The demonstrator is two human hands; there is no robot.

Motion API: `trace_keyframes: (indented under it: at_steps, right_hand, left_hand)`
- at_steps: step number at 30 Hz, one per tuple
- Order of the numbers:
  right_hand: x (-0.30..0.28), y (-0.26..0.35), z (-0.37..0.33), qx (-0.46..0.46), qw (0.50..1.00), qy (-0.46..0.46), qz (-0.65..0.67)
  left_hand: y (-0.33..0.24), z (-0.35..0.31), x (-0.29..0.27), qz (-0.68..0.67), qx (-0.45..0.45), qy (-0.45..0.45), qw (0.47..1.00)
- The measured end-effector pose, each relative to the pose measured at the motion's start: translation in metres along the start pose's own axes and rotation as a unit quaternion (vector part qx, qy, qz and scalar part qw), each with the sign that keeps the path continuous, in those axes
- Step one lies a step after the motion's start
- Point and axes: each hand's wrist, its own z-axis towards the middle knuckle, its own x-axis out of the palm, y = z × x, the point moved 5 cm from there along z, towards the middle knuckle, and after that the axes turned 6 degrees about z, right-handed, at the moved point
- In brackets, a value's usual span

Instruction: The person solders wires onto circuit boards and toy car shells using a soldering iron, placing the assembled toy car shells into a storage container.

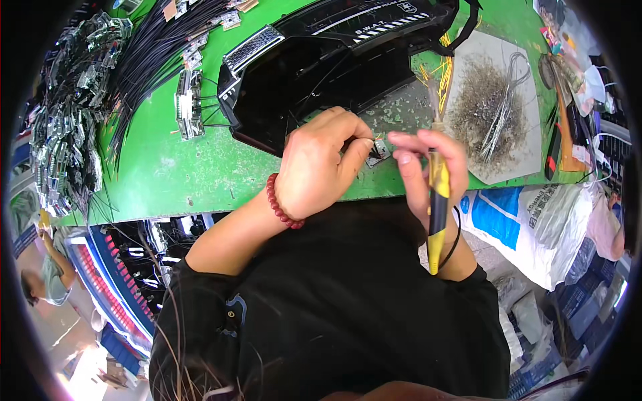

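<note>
My left hand [322, 150], with a red bead bracelet at the wrist, reaches over the near edge of the green table. Its thumb and forefinger are pinched together beside a small circuit board [378, 155] with dark wire at it; what lies between the fingertips is too small to make out. In my right hand [447, 164] is a yellow and black soldering iron [438, 210], held upright like a pen, its metal tip pointing away from me. Right behind my left hand lies a large black plastic housing [314, 80] with white stripes, open side showing.
A pale board [531, 127] at right carries grey-brown crumbs and a loop of solder wire [498, 120]. Yellow wires [443, 70] lie beside it. Black cables [150, 67] and a heap of metallic parts [73, 127] fill the left. Another person [50, 274] is at far left.
</note>
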Motion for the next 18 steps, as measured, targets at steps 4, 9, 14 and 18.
trace_keyframes:
  at_steps: [4,9,14,18]
  right_hand:
    - [0.006,0.001,-0.001,-0.039,0.999,0.011,-0.026]
    - [0.009,0.007,-0.001,-0.084,0.991,0.031,-0.095]
    - [-0.001,0.007,0.000,-0.096,0.990,-0.019,-0.098]
    - [0.001,0.000,0.008,0.023,0.999,-0.013,-0.035]
  left_hand:
    - [0.000,0.000,-0.003,0.003,-0.009,-0.002,1.000]
    - [0.003,0.000,-0.002,0.007,-0.009,-0.005,1.000]
    - [0.002,0.000,-0.003,0.014,-0.010,-0.003,1.000]
    - [0.000,0.000,-0.002,-0.006,0.007,-0.007,1.000]
